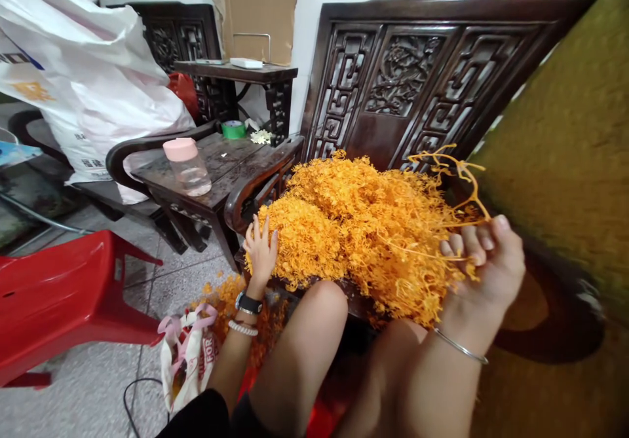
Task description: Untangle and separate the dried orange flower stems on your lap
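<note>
A big heap of orange, curly branching plastic sprigs (344, 222) is piled on the dark wooden bench in front of my knees. My left hand (261, 248) rests on the heap's left edge with its fingers spread, holding nothing. At the heap's right side, my right hand (484, 258) is closed, thumb against curled fingers, on an orange branching stem (472, 186). The stem's bare forked end sticks up above the hand, and thin orange strands trail from the fingers toward the heap.
A carved bench back (407, 78) rises behind the heap. To the left, a wooden side table (216, 163) bears a pink-lidded bottle (187, 166) and green tape (233, 129). A red stool (93, 294), a bag (189, 359) and fallen orange bits are on the floor. White sacks (98, 78) stand behind.
</note>
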Demonstrator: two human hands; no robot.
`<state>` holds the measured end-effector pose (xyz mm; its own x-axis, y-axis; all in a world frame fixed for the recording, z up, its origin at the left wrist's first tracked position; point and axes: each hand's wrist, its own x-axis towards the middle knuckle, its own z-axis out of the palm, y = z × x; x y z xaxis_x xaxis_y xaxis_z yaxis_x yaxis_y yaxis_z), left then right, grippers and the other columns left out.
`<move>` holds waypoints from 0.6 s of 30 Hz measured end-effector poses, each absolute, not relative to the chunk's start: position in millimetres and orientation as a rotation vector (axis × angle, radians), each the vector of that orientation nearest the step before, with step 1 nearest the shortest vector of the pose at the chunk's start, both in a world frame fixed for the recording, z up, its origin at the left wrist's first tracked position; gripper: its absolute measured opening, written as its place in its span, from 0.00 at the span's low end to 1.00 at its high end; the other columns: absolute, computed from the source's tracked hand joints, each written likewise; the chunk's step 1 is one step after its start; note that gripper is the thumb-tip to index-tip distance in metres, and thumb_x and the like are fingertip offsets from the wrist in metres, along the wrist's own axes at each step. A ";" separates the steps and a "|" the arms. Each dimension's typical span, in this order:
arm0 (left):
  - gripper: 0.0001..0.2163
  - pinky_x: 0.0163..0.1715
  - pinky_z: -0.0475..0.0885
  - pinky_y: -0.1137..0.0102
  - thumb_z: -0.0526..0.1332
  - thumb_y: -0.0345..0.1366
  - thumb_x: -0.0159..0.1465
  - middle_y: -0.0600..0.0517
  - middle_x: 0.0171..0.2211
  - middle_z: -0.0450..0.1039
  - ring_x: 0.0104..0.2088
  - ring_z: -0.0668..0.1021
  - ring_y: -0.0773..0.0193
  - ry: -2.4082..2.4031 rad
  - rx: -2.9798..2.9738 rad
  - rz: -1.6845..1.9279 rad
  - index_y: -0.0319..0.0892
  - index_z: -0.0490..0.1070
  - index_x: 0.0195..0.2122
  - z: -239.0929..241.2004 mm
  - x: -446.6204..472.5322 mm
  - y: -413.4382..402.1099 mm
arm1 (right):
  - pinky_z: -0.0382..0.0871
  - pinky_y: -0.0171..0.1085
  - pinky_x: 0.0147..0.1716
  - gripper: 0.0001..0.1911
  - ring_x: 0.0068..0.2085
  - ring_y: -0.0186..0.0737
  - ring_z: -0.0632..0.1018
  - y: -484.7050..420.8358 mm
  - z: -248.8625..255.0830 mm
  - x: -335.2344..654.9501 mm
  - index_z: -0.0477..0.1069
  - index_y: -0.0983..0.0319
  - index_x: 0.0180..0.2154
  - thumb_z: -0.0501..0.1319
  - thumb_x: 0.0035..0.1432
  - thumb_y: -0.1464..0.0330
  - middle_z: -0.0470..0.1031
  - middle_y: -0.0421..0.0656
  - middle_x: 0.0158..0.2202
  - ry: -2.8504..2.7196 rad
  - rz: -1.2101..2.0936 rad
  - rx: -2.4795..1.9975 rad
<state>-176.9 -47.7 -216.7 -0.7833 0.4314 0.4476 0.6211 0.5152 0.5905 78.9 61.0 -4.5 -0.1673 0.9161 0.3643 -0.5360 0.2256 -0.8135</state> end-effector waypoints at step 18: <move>0.16 0.42 0.69 0.65 0.48 0.44 0.64 0.47 0.37 0.75 0.40 0.76 0.61 -1.851 -1.778 -2.452 0.41 0.72 0.38 -69.1 -50.7 -61.4 | 0.53 0.30 0.15 0.14 0.14 0.25 0.56 45.6 -6.0 72.2 0.59 0.60 0.20 0.56 0.54 0.64 0.54 0.32 0.15 -0.954 1.469 -0.364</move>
